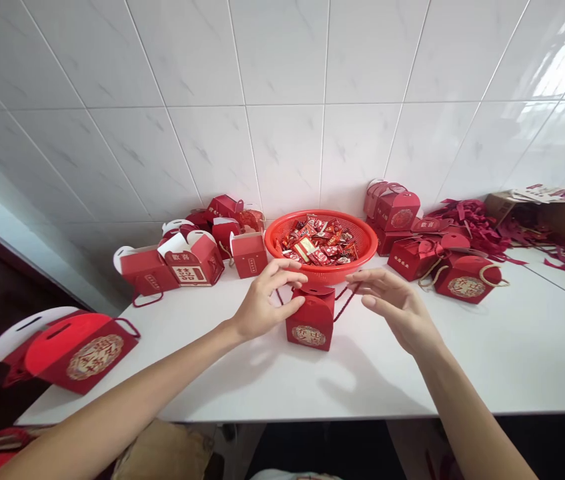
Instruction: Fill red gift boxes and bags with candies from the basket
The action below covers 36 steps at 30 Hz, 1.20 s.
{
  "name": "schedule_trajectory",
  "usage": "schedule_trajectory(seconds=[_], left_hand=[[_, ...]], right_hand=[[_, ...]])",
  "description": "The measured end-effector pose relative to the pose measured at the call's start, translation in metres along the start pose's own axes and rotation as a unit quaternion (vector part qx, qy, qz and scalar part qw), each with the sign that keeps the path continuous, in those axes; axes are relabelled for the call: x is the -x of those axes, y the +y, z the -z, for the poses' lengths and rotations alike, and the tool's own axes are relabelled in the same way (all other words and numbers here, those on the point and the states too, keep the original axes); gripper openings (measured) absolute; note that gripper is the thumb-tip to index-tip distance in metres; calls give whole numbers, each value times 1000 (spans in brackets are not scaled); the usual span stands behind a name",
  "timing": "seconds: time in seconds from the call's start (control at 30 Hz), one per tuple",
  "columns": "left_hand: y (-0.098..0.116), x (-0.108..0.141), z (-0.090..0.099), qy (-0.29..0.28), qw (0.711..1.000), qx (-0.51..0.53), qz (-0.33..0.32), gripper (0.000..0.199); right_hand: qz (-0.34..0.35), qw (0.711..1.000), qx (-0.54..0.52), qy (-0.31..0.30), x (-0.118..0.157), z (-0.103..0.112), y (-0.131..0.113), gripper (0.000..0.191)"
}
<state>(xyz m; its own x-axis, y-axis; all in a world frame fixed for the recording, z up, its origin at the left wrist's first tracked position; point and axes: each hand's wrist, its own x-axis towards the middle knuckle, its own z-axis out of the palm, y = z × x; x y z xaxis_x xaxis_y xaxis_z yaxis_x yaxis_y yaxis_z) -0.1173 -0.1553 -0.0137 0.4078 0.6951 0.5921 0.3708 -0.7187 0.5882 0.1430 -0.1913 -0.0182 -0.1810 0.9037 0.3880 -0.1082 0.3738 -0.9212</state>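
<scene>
Head view: white table (392, 373) against a marbled, white-tiled wall (282, 160).

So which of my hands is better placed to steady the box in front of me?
Probably your left hand: its thumb and fingers are right by the top of the red box. Your right hand is off to the side, by the cord.

Glossy white tile lines the wall, smooth white fills the tabletop (242, 373), glossy red plastic forms the basket (318, 273) at twelve o'clock, and smooth red card the box (310, 320) before it.
</scene>
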Motion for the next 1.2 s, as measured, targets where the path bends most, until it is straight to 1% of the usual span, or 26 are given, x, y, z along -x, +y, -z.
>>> schedule_trajectory(seconds=[0.1,0.2,0.3,0.43,0.53,0.63,0.73,0.8,0.9,1.03,1.07,1.13,1.2], left_hand=[[14,-2,9,-2,995,-12,-98,25],[24,0,14,-27,989,-25,-144,34],[27,3,12,-53,984,-30,-166,43],[26,6,6,-76,978,-9,-195,50],[26,7,5,-86,978,-6,-190,52],[25,8,5,-84,978,-13,-190,54],[20,9,4,-66,974,-15,-215,56],[16,10,4,-60,974,-21,-216,53],[11,10,4,-74,980,-34,-180,41],[6,10,3,-104,985,-41,-131,30],[5,10,2,-109,985,-38,-125,28],[2,10,1,-121,985,-25,-120,27],[-1,12,-1,-132,984,-10,-117,26]], right_hand=[[32,998,58,15,-8,-8,-10,28],[75,987,142,15,-14,-22,-14,23],[116,971,210,-6,-16,-39,-13,16],[122,963,239,-10,-15,-60,-4,9],[124,969,214,4,-12,-67,4,12],[133,971,191,49,-11,-64,6,16],[140,966,187,111,-11,-52,0,15],[143,958,188,164,-11,-38,-5,16],[126,944,183,242,-12,-8,-10,19],[116,920,195,319,-11,36,-1,25],[112,913,214,328,-10,45,3,27],[98,897,280,328,-7,63,8,30],[88,866,376,317,-5,79,9,33]])
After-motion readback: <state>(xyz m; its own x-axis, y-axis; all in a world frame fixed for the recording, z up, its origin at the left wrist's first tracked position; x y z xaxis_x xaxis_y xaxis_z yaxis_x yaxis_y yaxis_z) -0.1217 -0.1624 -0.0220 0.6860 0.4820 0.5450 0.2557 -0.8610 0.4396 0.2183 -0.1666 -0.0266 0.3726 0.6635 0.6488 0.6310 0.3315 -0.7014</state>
